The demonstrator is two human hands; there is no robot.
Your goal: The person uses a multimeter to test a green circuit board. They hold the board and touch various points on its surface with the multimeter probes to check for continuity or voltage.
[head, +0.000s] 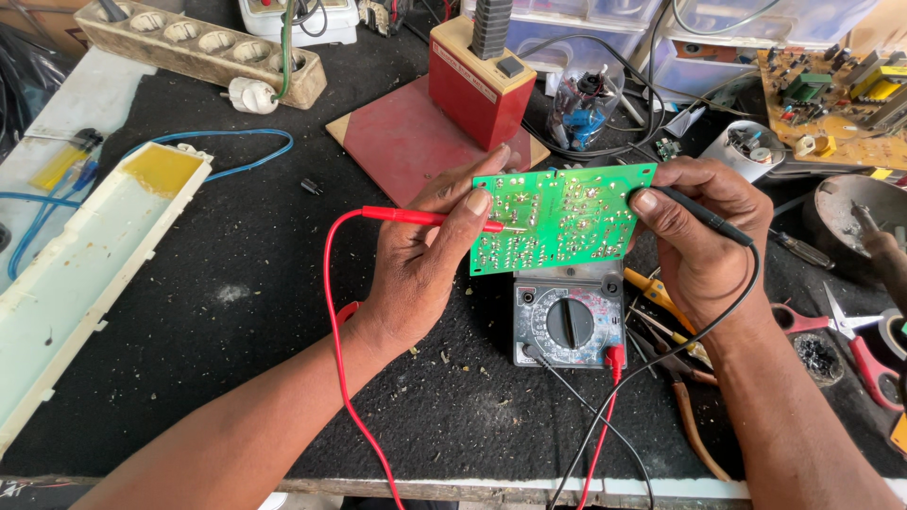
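Note:
A green circuit board [557,219] is held up over the bench, solder side facing me. My left hand [425,260] grips its left edge and pinches a red test probe [416,216], whose metal tip touches the board. My right hand [704,236] grips the board's right edge and holds a black test probe [704,214] against it. Below the board lies an analogue multimeter [570,321] with a round dial. A red lead [333,312] and a black lead [661,364] run from the probes toward the meter.
The black bench mat [236,340] carries a long cream plastic housing [85,274] at left, a beige power strip [203,42] at the back, a red box on a red board [477,80], pliers and cutters [675,354], red-handled scissors [850,335] and another circuit board [836,94].

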